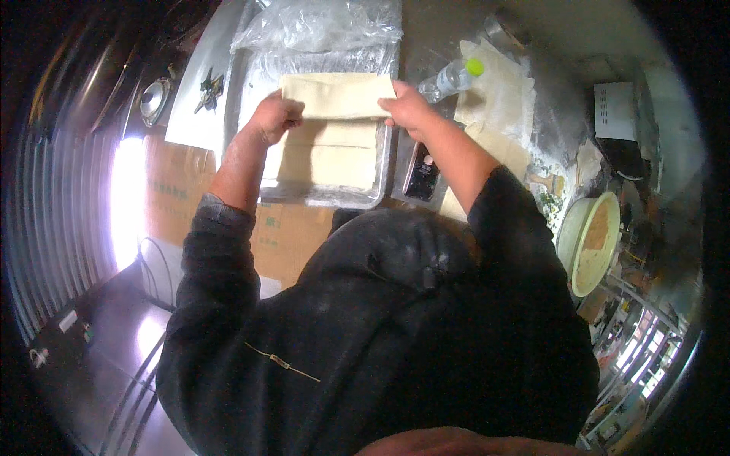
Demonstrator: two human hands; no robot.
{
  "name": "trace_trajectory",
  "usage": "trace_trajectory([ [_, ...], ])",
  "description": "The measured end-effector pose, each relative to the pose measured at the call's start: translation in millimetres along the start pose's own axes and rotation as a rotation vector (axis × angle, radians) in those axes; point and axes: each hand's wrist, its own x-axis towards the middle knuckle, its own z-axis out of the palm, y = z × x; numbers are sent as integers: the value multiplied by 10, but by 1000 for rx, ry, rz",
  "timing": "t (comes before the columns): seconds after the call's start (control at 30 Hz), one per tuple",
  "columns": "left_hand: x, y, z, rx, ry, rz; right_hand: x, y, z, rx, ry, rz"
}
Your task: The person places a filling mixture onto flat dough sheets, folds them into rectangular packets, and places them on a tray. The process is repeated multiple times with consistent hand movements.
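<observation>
A pale, flat sheet that looks like rolled dough [338, 94] is stretched between my two hands. My left hand [278, 115] has its fingers closed on the sheet's left edge. The right edge is pinched by my right hand [406, 106], thumb uppermost. Below the held sheet, more pale sheets [328, 163] lie in a shallow metal tray [357, 199] dusted with white powder. Clear plastic film [323, 29] lies crumpled over the tray's far end.
Right of the tray lie a clear bottle with a green cap [452, 78], a dark phone-like object [422, 176] and pale sheets [494, 91]. A light green basin [574, 242] stands farther right. A cardboard box [179, 186] is at left, below a dark clip-like object [209, 90].
</observation>
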Motion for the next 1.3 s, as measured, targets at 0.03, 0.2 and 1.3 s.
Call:
trace_trajectory([
  [0.03, 123, 109, -49, 72, 0, 84, 136, -83, 10, 9, 53, -23],
  [0.2, 777, 428, -188, 101, 15, 184, 659, -193, -114, -42, 210, -157],
  [1.3, -349, -1234, 2390, 1011, -153, 598, -2553, 3280, -2239, -1040, 357, -62],
])
